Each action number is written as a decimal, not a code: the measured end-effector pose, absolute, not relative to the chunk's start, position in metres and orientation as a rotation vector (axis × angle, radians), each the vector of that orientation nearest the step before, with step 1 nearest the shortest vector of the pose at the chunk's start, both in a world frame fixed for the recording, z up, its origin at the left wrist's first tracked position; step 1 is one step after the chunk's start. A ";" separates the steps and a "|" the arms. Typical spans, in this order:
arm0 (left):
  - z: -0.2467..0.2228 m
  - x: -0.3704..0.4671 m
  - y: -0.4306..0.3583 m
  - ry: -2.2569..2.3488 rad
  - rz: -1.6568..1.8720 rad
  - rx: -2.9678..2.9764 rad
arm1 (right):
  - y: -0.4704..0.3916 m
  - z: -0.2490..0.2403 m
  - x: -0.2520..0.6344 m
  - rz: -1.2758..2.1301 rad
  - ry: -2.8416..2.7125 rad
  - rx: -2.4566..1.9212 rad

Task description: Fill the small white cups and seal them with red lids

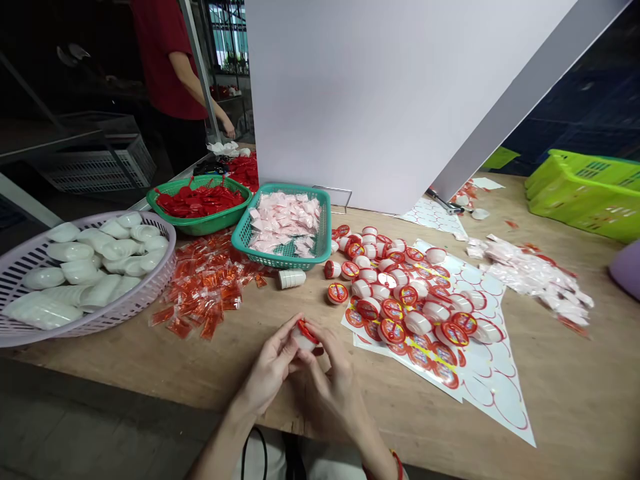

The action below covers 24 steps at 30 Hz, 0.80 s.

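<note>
Close to the table's front edge, my left hand and my right hand both grip one small white plastic cup with a red lid. Fingers wrap its sides and partly hide it. Just beyond lies a short stack of white cups. To the right, a heap of white cups with red printed lids spreads over printed sticker sheets. Clear sachets with orange-red contents are piled to the left of my hands.
A lilac basket holds white cups. One green basket has red pieces, and a teal basket has pale pink packets. More packets lie right, near a lime crate. A white panel stands behind; a person works beyond.
</note>
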<state>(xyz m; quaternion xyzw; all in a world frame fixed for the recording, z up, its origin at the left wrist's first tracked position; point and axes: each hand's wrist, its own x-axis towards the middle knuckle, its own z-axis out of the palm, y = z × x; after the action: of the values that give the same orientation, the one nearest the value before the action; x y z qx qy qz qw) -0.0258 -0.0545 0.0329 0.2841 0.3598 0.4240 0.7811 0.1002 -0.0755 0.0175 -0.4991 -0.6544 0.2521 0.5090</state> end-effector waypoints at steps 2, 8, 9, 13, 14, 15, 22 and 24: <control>0.033 -0.026 -0.054 0.831 0.987 0.729 | -0.077 0.019 0.098 0.730 -1.493 -1.188; 0.038 -0.033 -0.053 0.804 0.986 0.944 | -0.082 0.012 0.092 0.943 -1.111 -1.047; 0.039 -0.034 -0.053 0.818 0.980 0.946 | -0.082 0.012 0.092 0.957 -1.080 -1.034; 0.042 -0.033 -0.052 0.861 0.992 0.917 | -0.083 0.012 0.090 1.012 -1.021 -1.003; 0.042 -0.032 -0.052 0.849 0.998 0.914 | -0.083 0.013 0.089 1.012 -1.019 -1.005; 0.042 -0.032 -0.052 0.830 1.005 0.905 | -0.083 0.013 0.089 1.009 -1.019 -1.010; 0.045 -0.023 -0.050 0.850 1.022 0.812 | -0.085 0.008 0.085 0.930 -1.000 -1.019; 0.046 -0.020 -0.051 0.908 1.045 0.851 | -0.086 0.004 0.085 0.885 -0.986 -1.027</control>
<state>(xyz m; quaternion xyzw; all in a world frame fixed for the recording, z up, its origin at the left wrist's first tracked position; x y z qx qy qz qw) -0.0202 -0.0508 0.0460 0.3802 0.4057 0.4669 0.6877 0.0846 -0.0859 0.0042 -0.4556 -0.4372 0.3927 0.6686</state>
